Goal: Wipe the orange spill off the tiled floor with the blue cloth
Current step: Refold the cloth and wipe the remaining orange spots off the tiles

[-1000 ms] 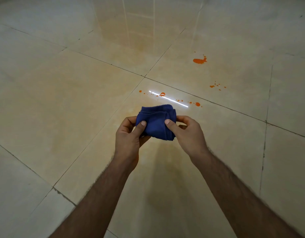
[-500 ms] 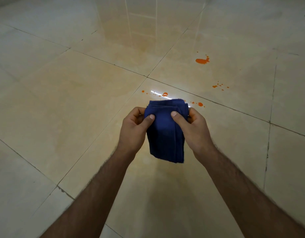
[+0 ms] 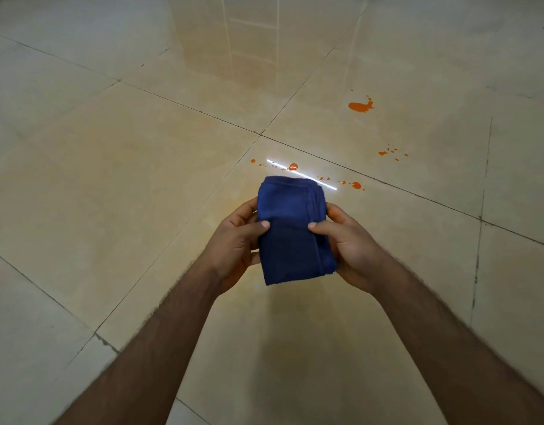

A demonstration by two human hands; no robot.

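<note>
Folded blue cloth (image 3: 290, 231) gripped between both hands — left (image 3: 234, 243), right (image 3: 353, 248) — above orange spill (image 3: 360, 106).

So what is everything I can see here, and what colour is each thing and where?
blue cloth: one, dark blue, folded, held up over the floor between both hands, centre of view.
large orange splat: one, orange, on the far tile, upper right.
orange droplets: a small cluster, orange, right of centre, nearer than the splat.
trail of orange spots: several, orange, in a line just beyond the cloth.
tiled floor: large glossy beige tiles with dark grout lines, filling the view.
light streak: one, white reflection across the spots.
left hand: one, gripping the cloth's left edge.
right hand: one, gripping its right edge.
</note>
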